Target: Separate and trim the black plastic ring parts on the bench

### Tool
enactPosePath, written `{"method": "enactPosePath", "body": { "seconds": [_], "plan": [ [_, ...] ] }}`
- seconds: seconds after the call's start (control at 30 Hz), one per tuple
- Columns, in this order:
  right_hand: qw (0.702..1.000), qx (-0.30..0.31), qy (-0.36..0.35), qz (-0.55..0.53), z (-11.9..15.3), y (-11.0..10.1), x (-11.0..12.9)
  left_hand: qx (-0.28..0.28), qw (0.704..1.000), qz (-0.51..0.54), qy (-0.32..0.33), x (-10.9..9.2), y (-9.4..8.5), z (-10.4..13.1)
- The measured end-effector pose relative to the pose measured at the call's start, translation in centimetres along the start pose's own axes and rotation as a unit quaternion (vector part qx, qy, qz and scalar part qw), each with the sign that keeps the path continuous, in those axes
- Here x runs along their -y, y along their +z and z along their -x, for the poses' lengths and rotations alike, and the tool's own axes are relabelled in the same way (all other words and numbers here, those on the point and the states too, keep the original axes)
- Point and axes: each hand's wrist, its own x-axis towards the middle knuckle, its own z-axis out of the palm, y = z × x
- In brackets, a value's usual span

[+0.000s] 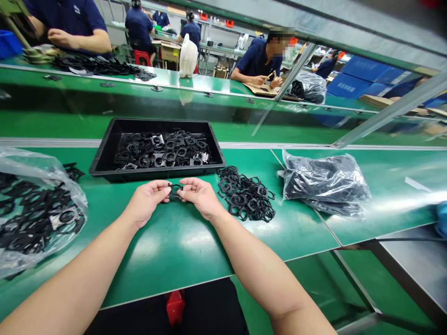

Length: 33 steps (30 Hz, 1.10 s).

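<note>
Between my two hands is a small black ring-shaped part, held just above the green tabletop. My left hand pinches its left edge with thumb and fingertips. On the opposite edge, my right hand has the same kind of pinch. Fingertips cover part of the piece. Just beyond the hands stands a black tray with many black parts, some carrying silvery plates. A loose pile of black rings lies to the right of my right hand.
At left, an open clear plastic bag holds black and silvery parts. A closed bag of black parts lies at right. Behind the tray runs a green conveyor belt with spaced small parts. Co-workers sit beyond; a slanted metal post crosses at right.
</note>
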Motion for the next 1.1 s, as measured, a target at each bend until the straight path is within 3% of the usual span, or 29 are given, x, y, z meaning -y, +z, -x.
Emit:
{"method": "enactPosePath", "body": {
  "seconds": [0.1,0.2,0.33,0.43,0.53,0.73,1.1],
  "plan": [
    [1.0,-0.003,0.018,-0.021,0.0,-0.2,0.1,-0.04,0.984,-0.102,0.138,-0.3,0.4,0.5],
    [0.996,0.019,0.058,-0.07,0.2,-0.3,0.5,0.003,0.969,-0.165,0.185,-0.8,0.5,1.0],
    [0.995,0.043,0.063,-0.062,0.2,-0.3,0.4,0.045,0.987,-0.127,0.088,-0.5,0.3,0.9],
    [0.995,0.005,-0.062,0.083,0.3,-0.3,-0.1,0.102,0.995,-0.002,-0.023,-0.2,0.2,0.8],
    [0.949,-0.034,-0.206,0.235,0.5,-0.2,-0.3,0.139,0.985,0.066,-0.073,-0.2,0.2,0.8],
    [0.907,-0.015,-0.294,0.301,0.9,-0.3,0.2,0.15,0.982,0.08,-0.084,-0.6,0.2,1.0],
    [0.876,0.0,-0.313,0.368,1.0,-0.5,0.7,0.149,0.983,0.07,-0.077,-0.3,0.3,1.2]
  ]
}}
